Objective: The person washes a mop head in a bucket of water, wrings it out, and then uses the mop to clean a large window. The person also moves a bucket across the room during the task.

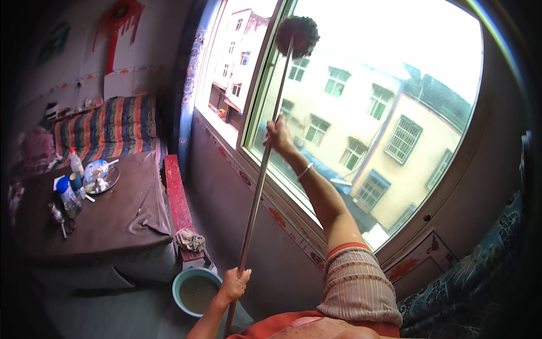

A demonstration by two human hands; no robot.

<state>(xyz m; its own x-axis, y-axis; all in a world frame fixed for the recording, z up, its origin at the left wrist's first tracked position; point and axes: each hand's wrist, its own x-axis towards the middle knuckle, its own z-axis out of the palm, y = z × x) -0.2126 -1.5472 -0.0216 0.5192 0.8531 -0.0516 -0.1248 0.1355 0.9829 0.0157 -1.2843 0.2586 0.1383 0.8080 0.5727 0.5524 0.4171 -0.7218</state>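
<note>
A long metal pole [255, 203] runs up from the bottom of the view, topped by a round dark-red mop head [297, 37]. The mop head is up against the window pane [360, 140], near the frame's upper part; whether it touches the glass I cannot tell. My right hand [279, 134], arm stretched out and a bracelet on the wrist, grips the pole about midway. Lower down, my left hand [235, 284] is closed round the pole. Just left of that hand stands a light-blue basin [177, 292] of murky water on the floor.
A crumpled rag [190, 240] lies on a narrow red bench [177, 190] by the wall. Left of it, a table with a brown cover [127, 216] bears a metal tray [113, 178], bottles and cups. A striped sofa cover [110, 123] is behind. Patterned curtains [190, 84] flank the window.
</note>
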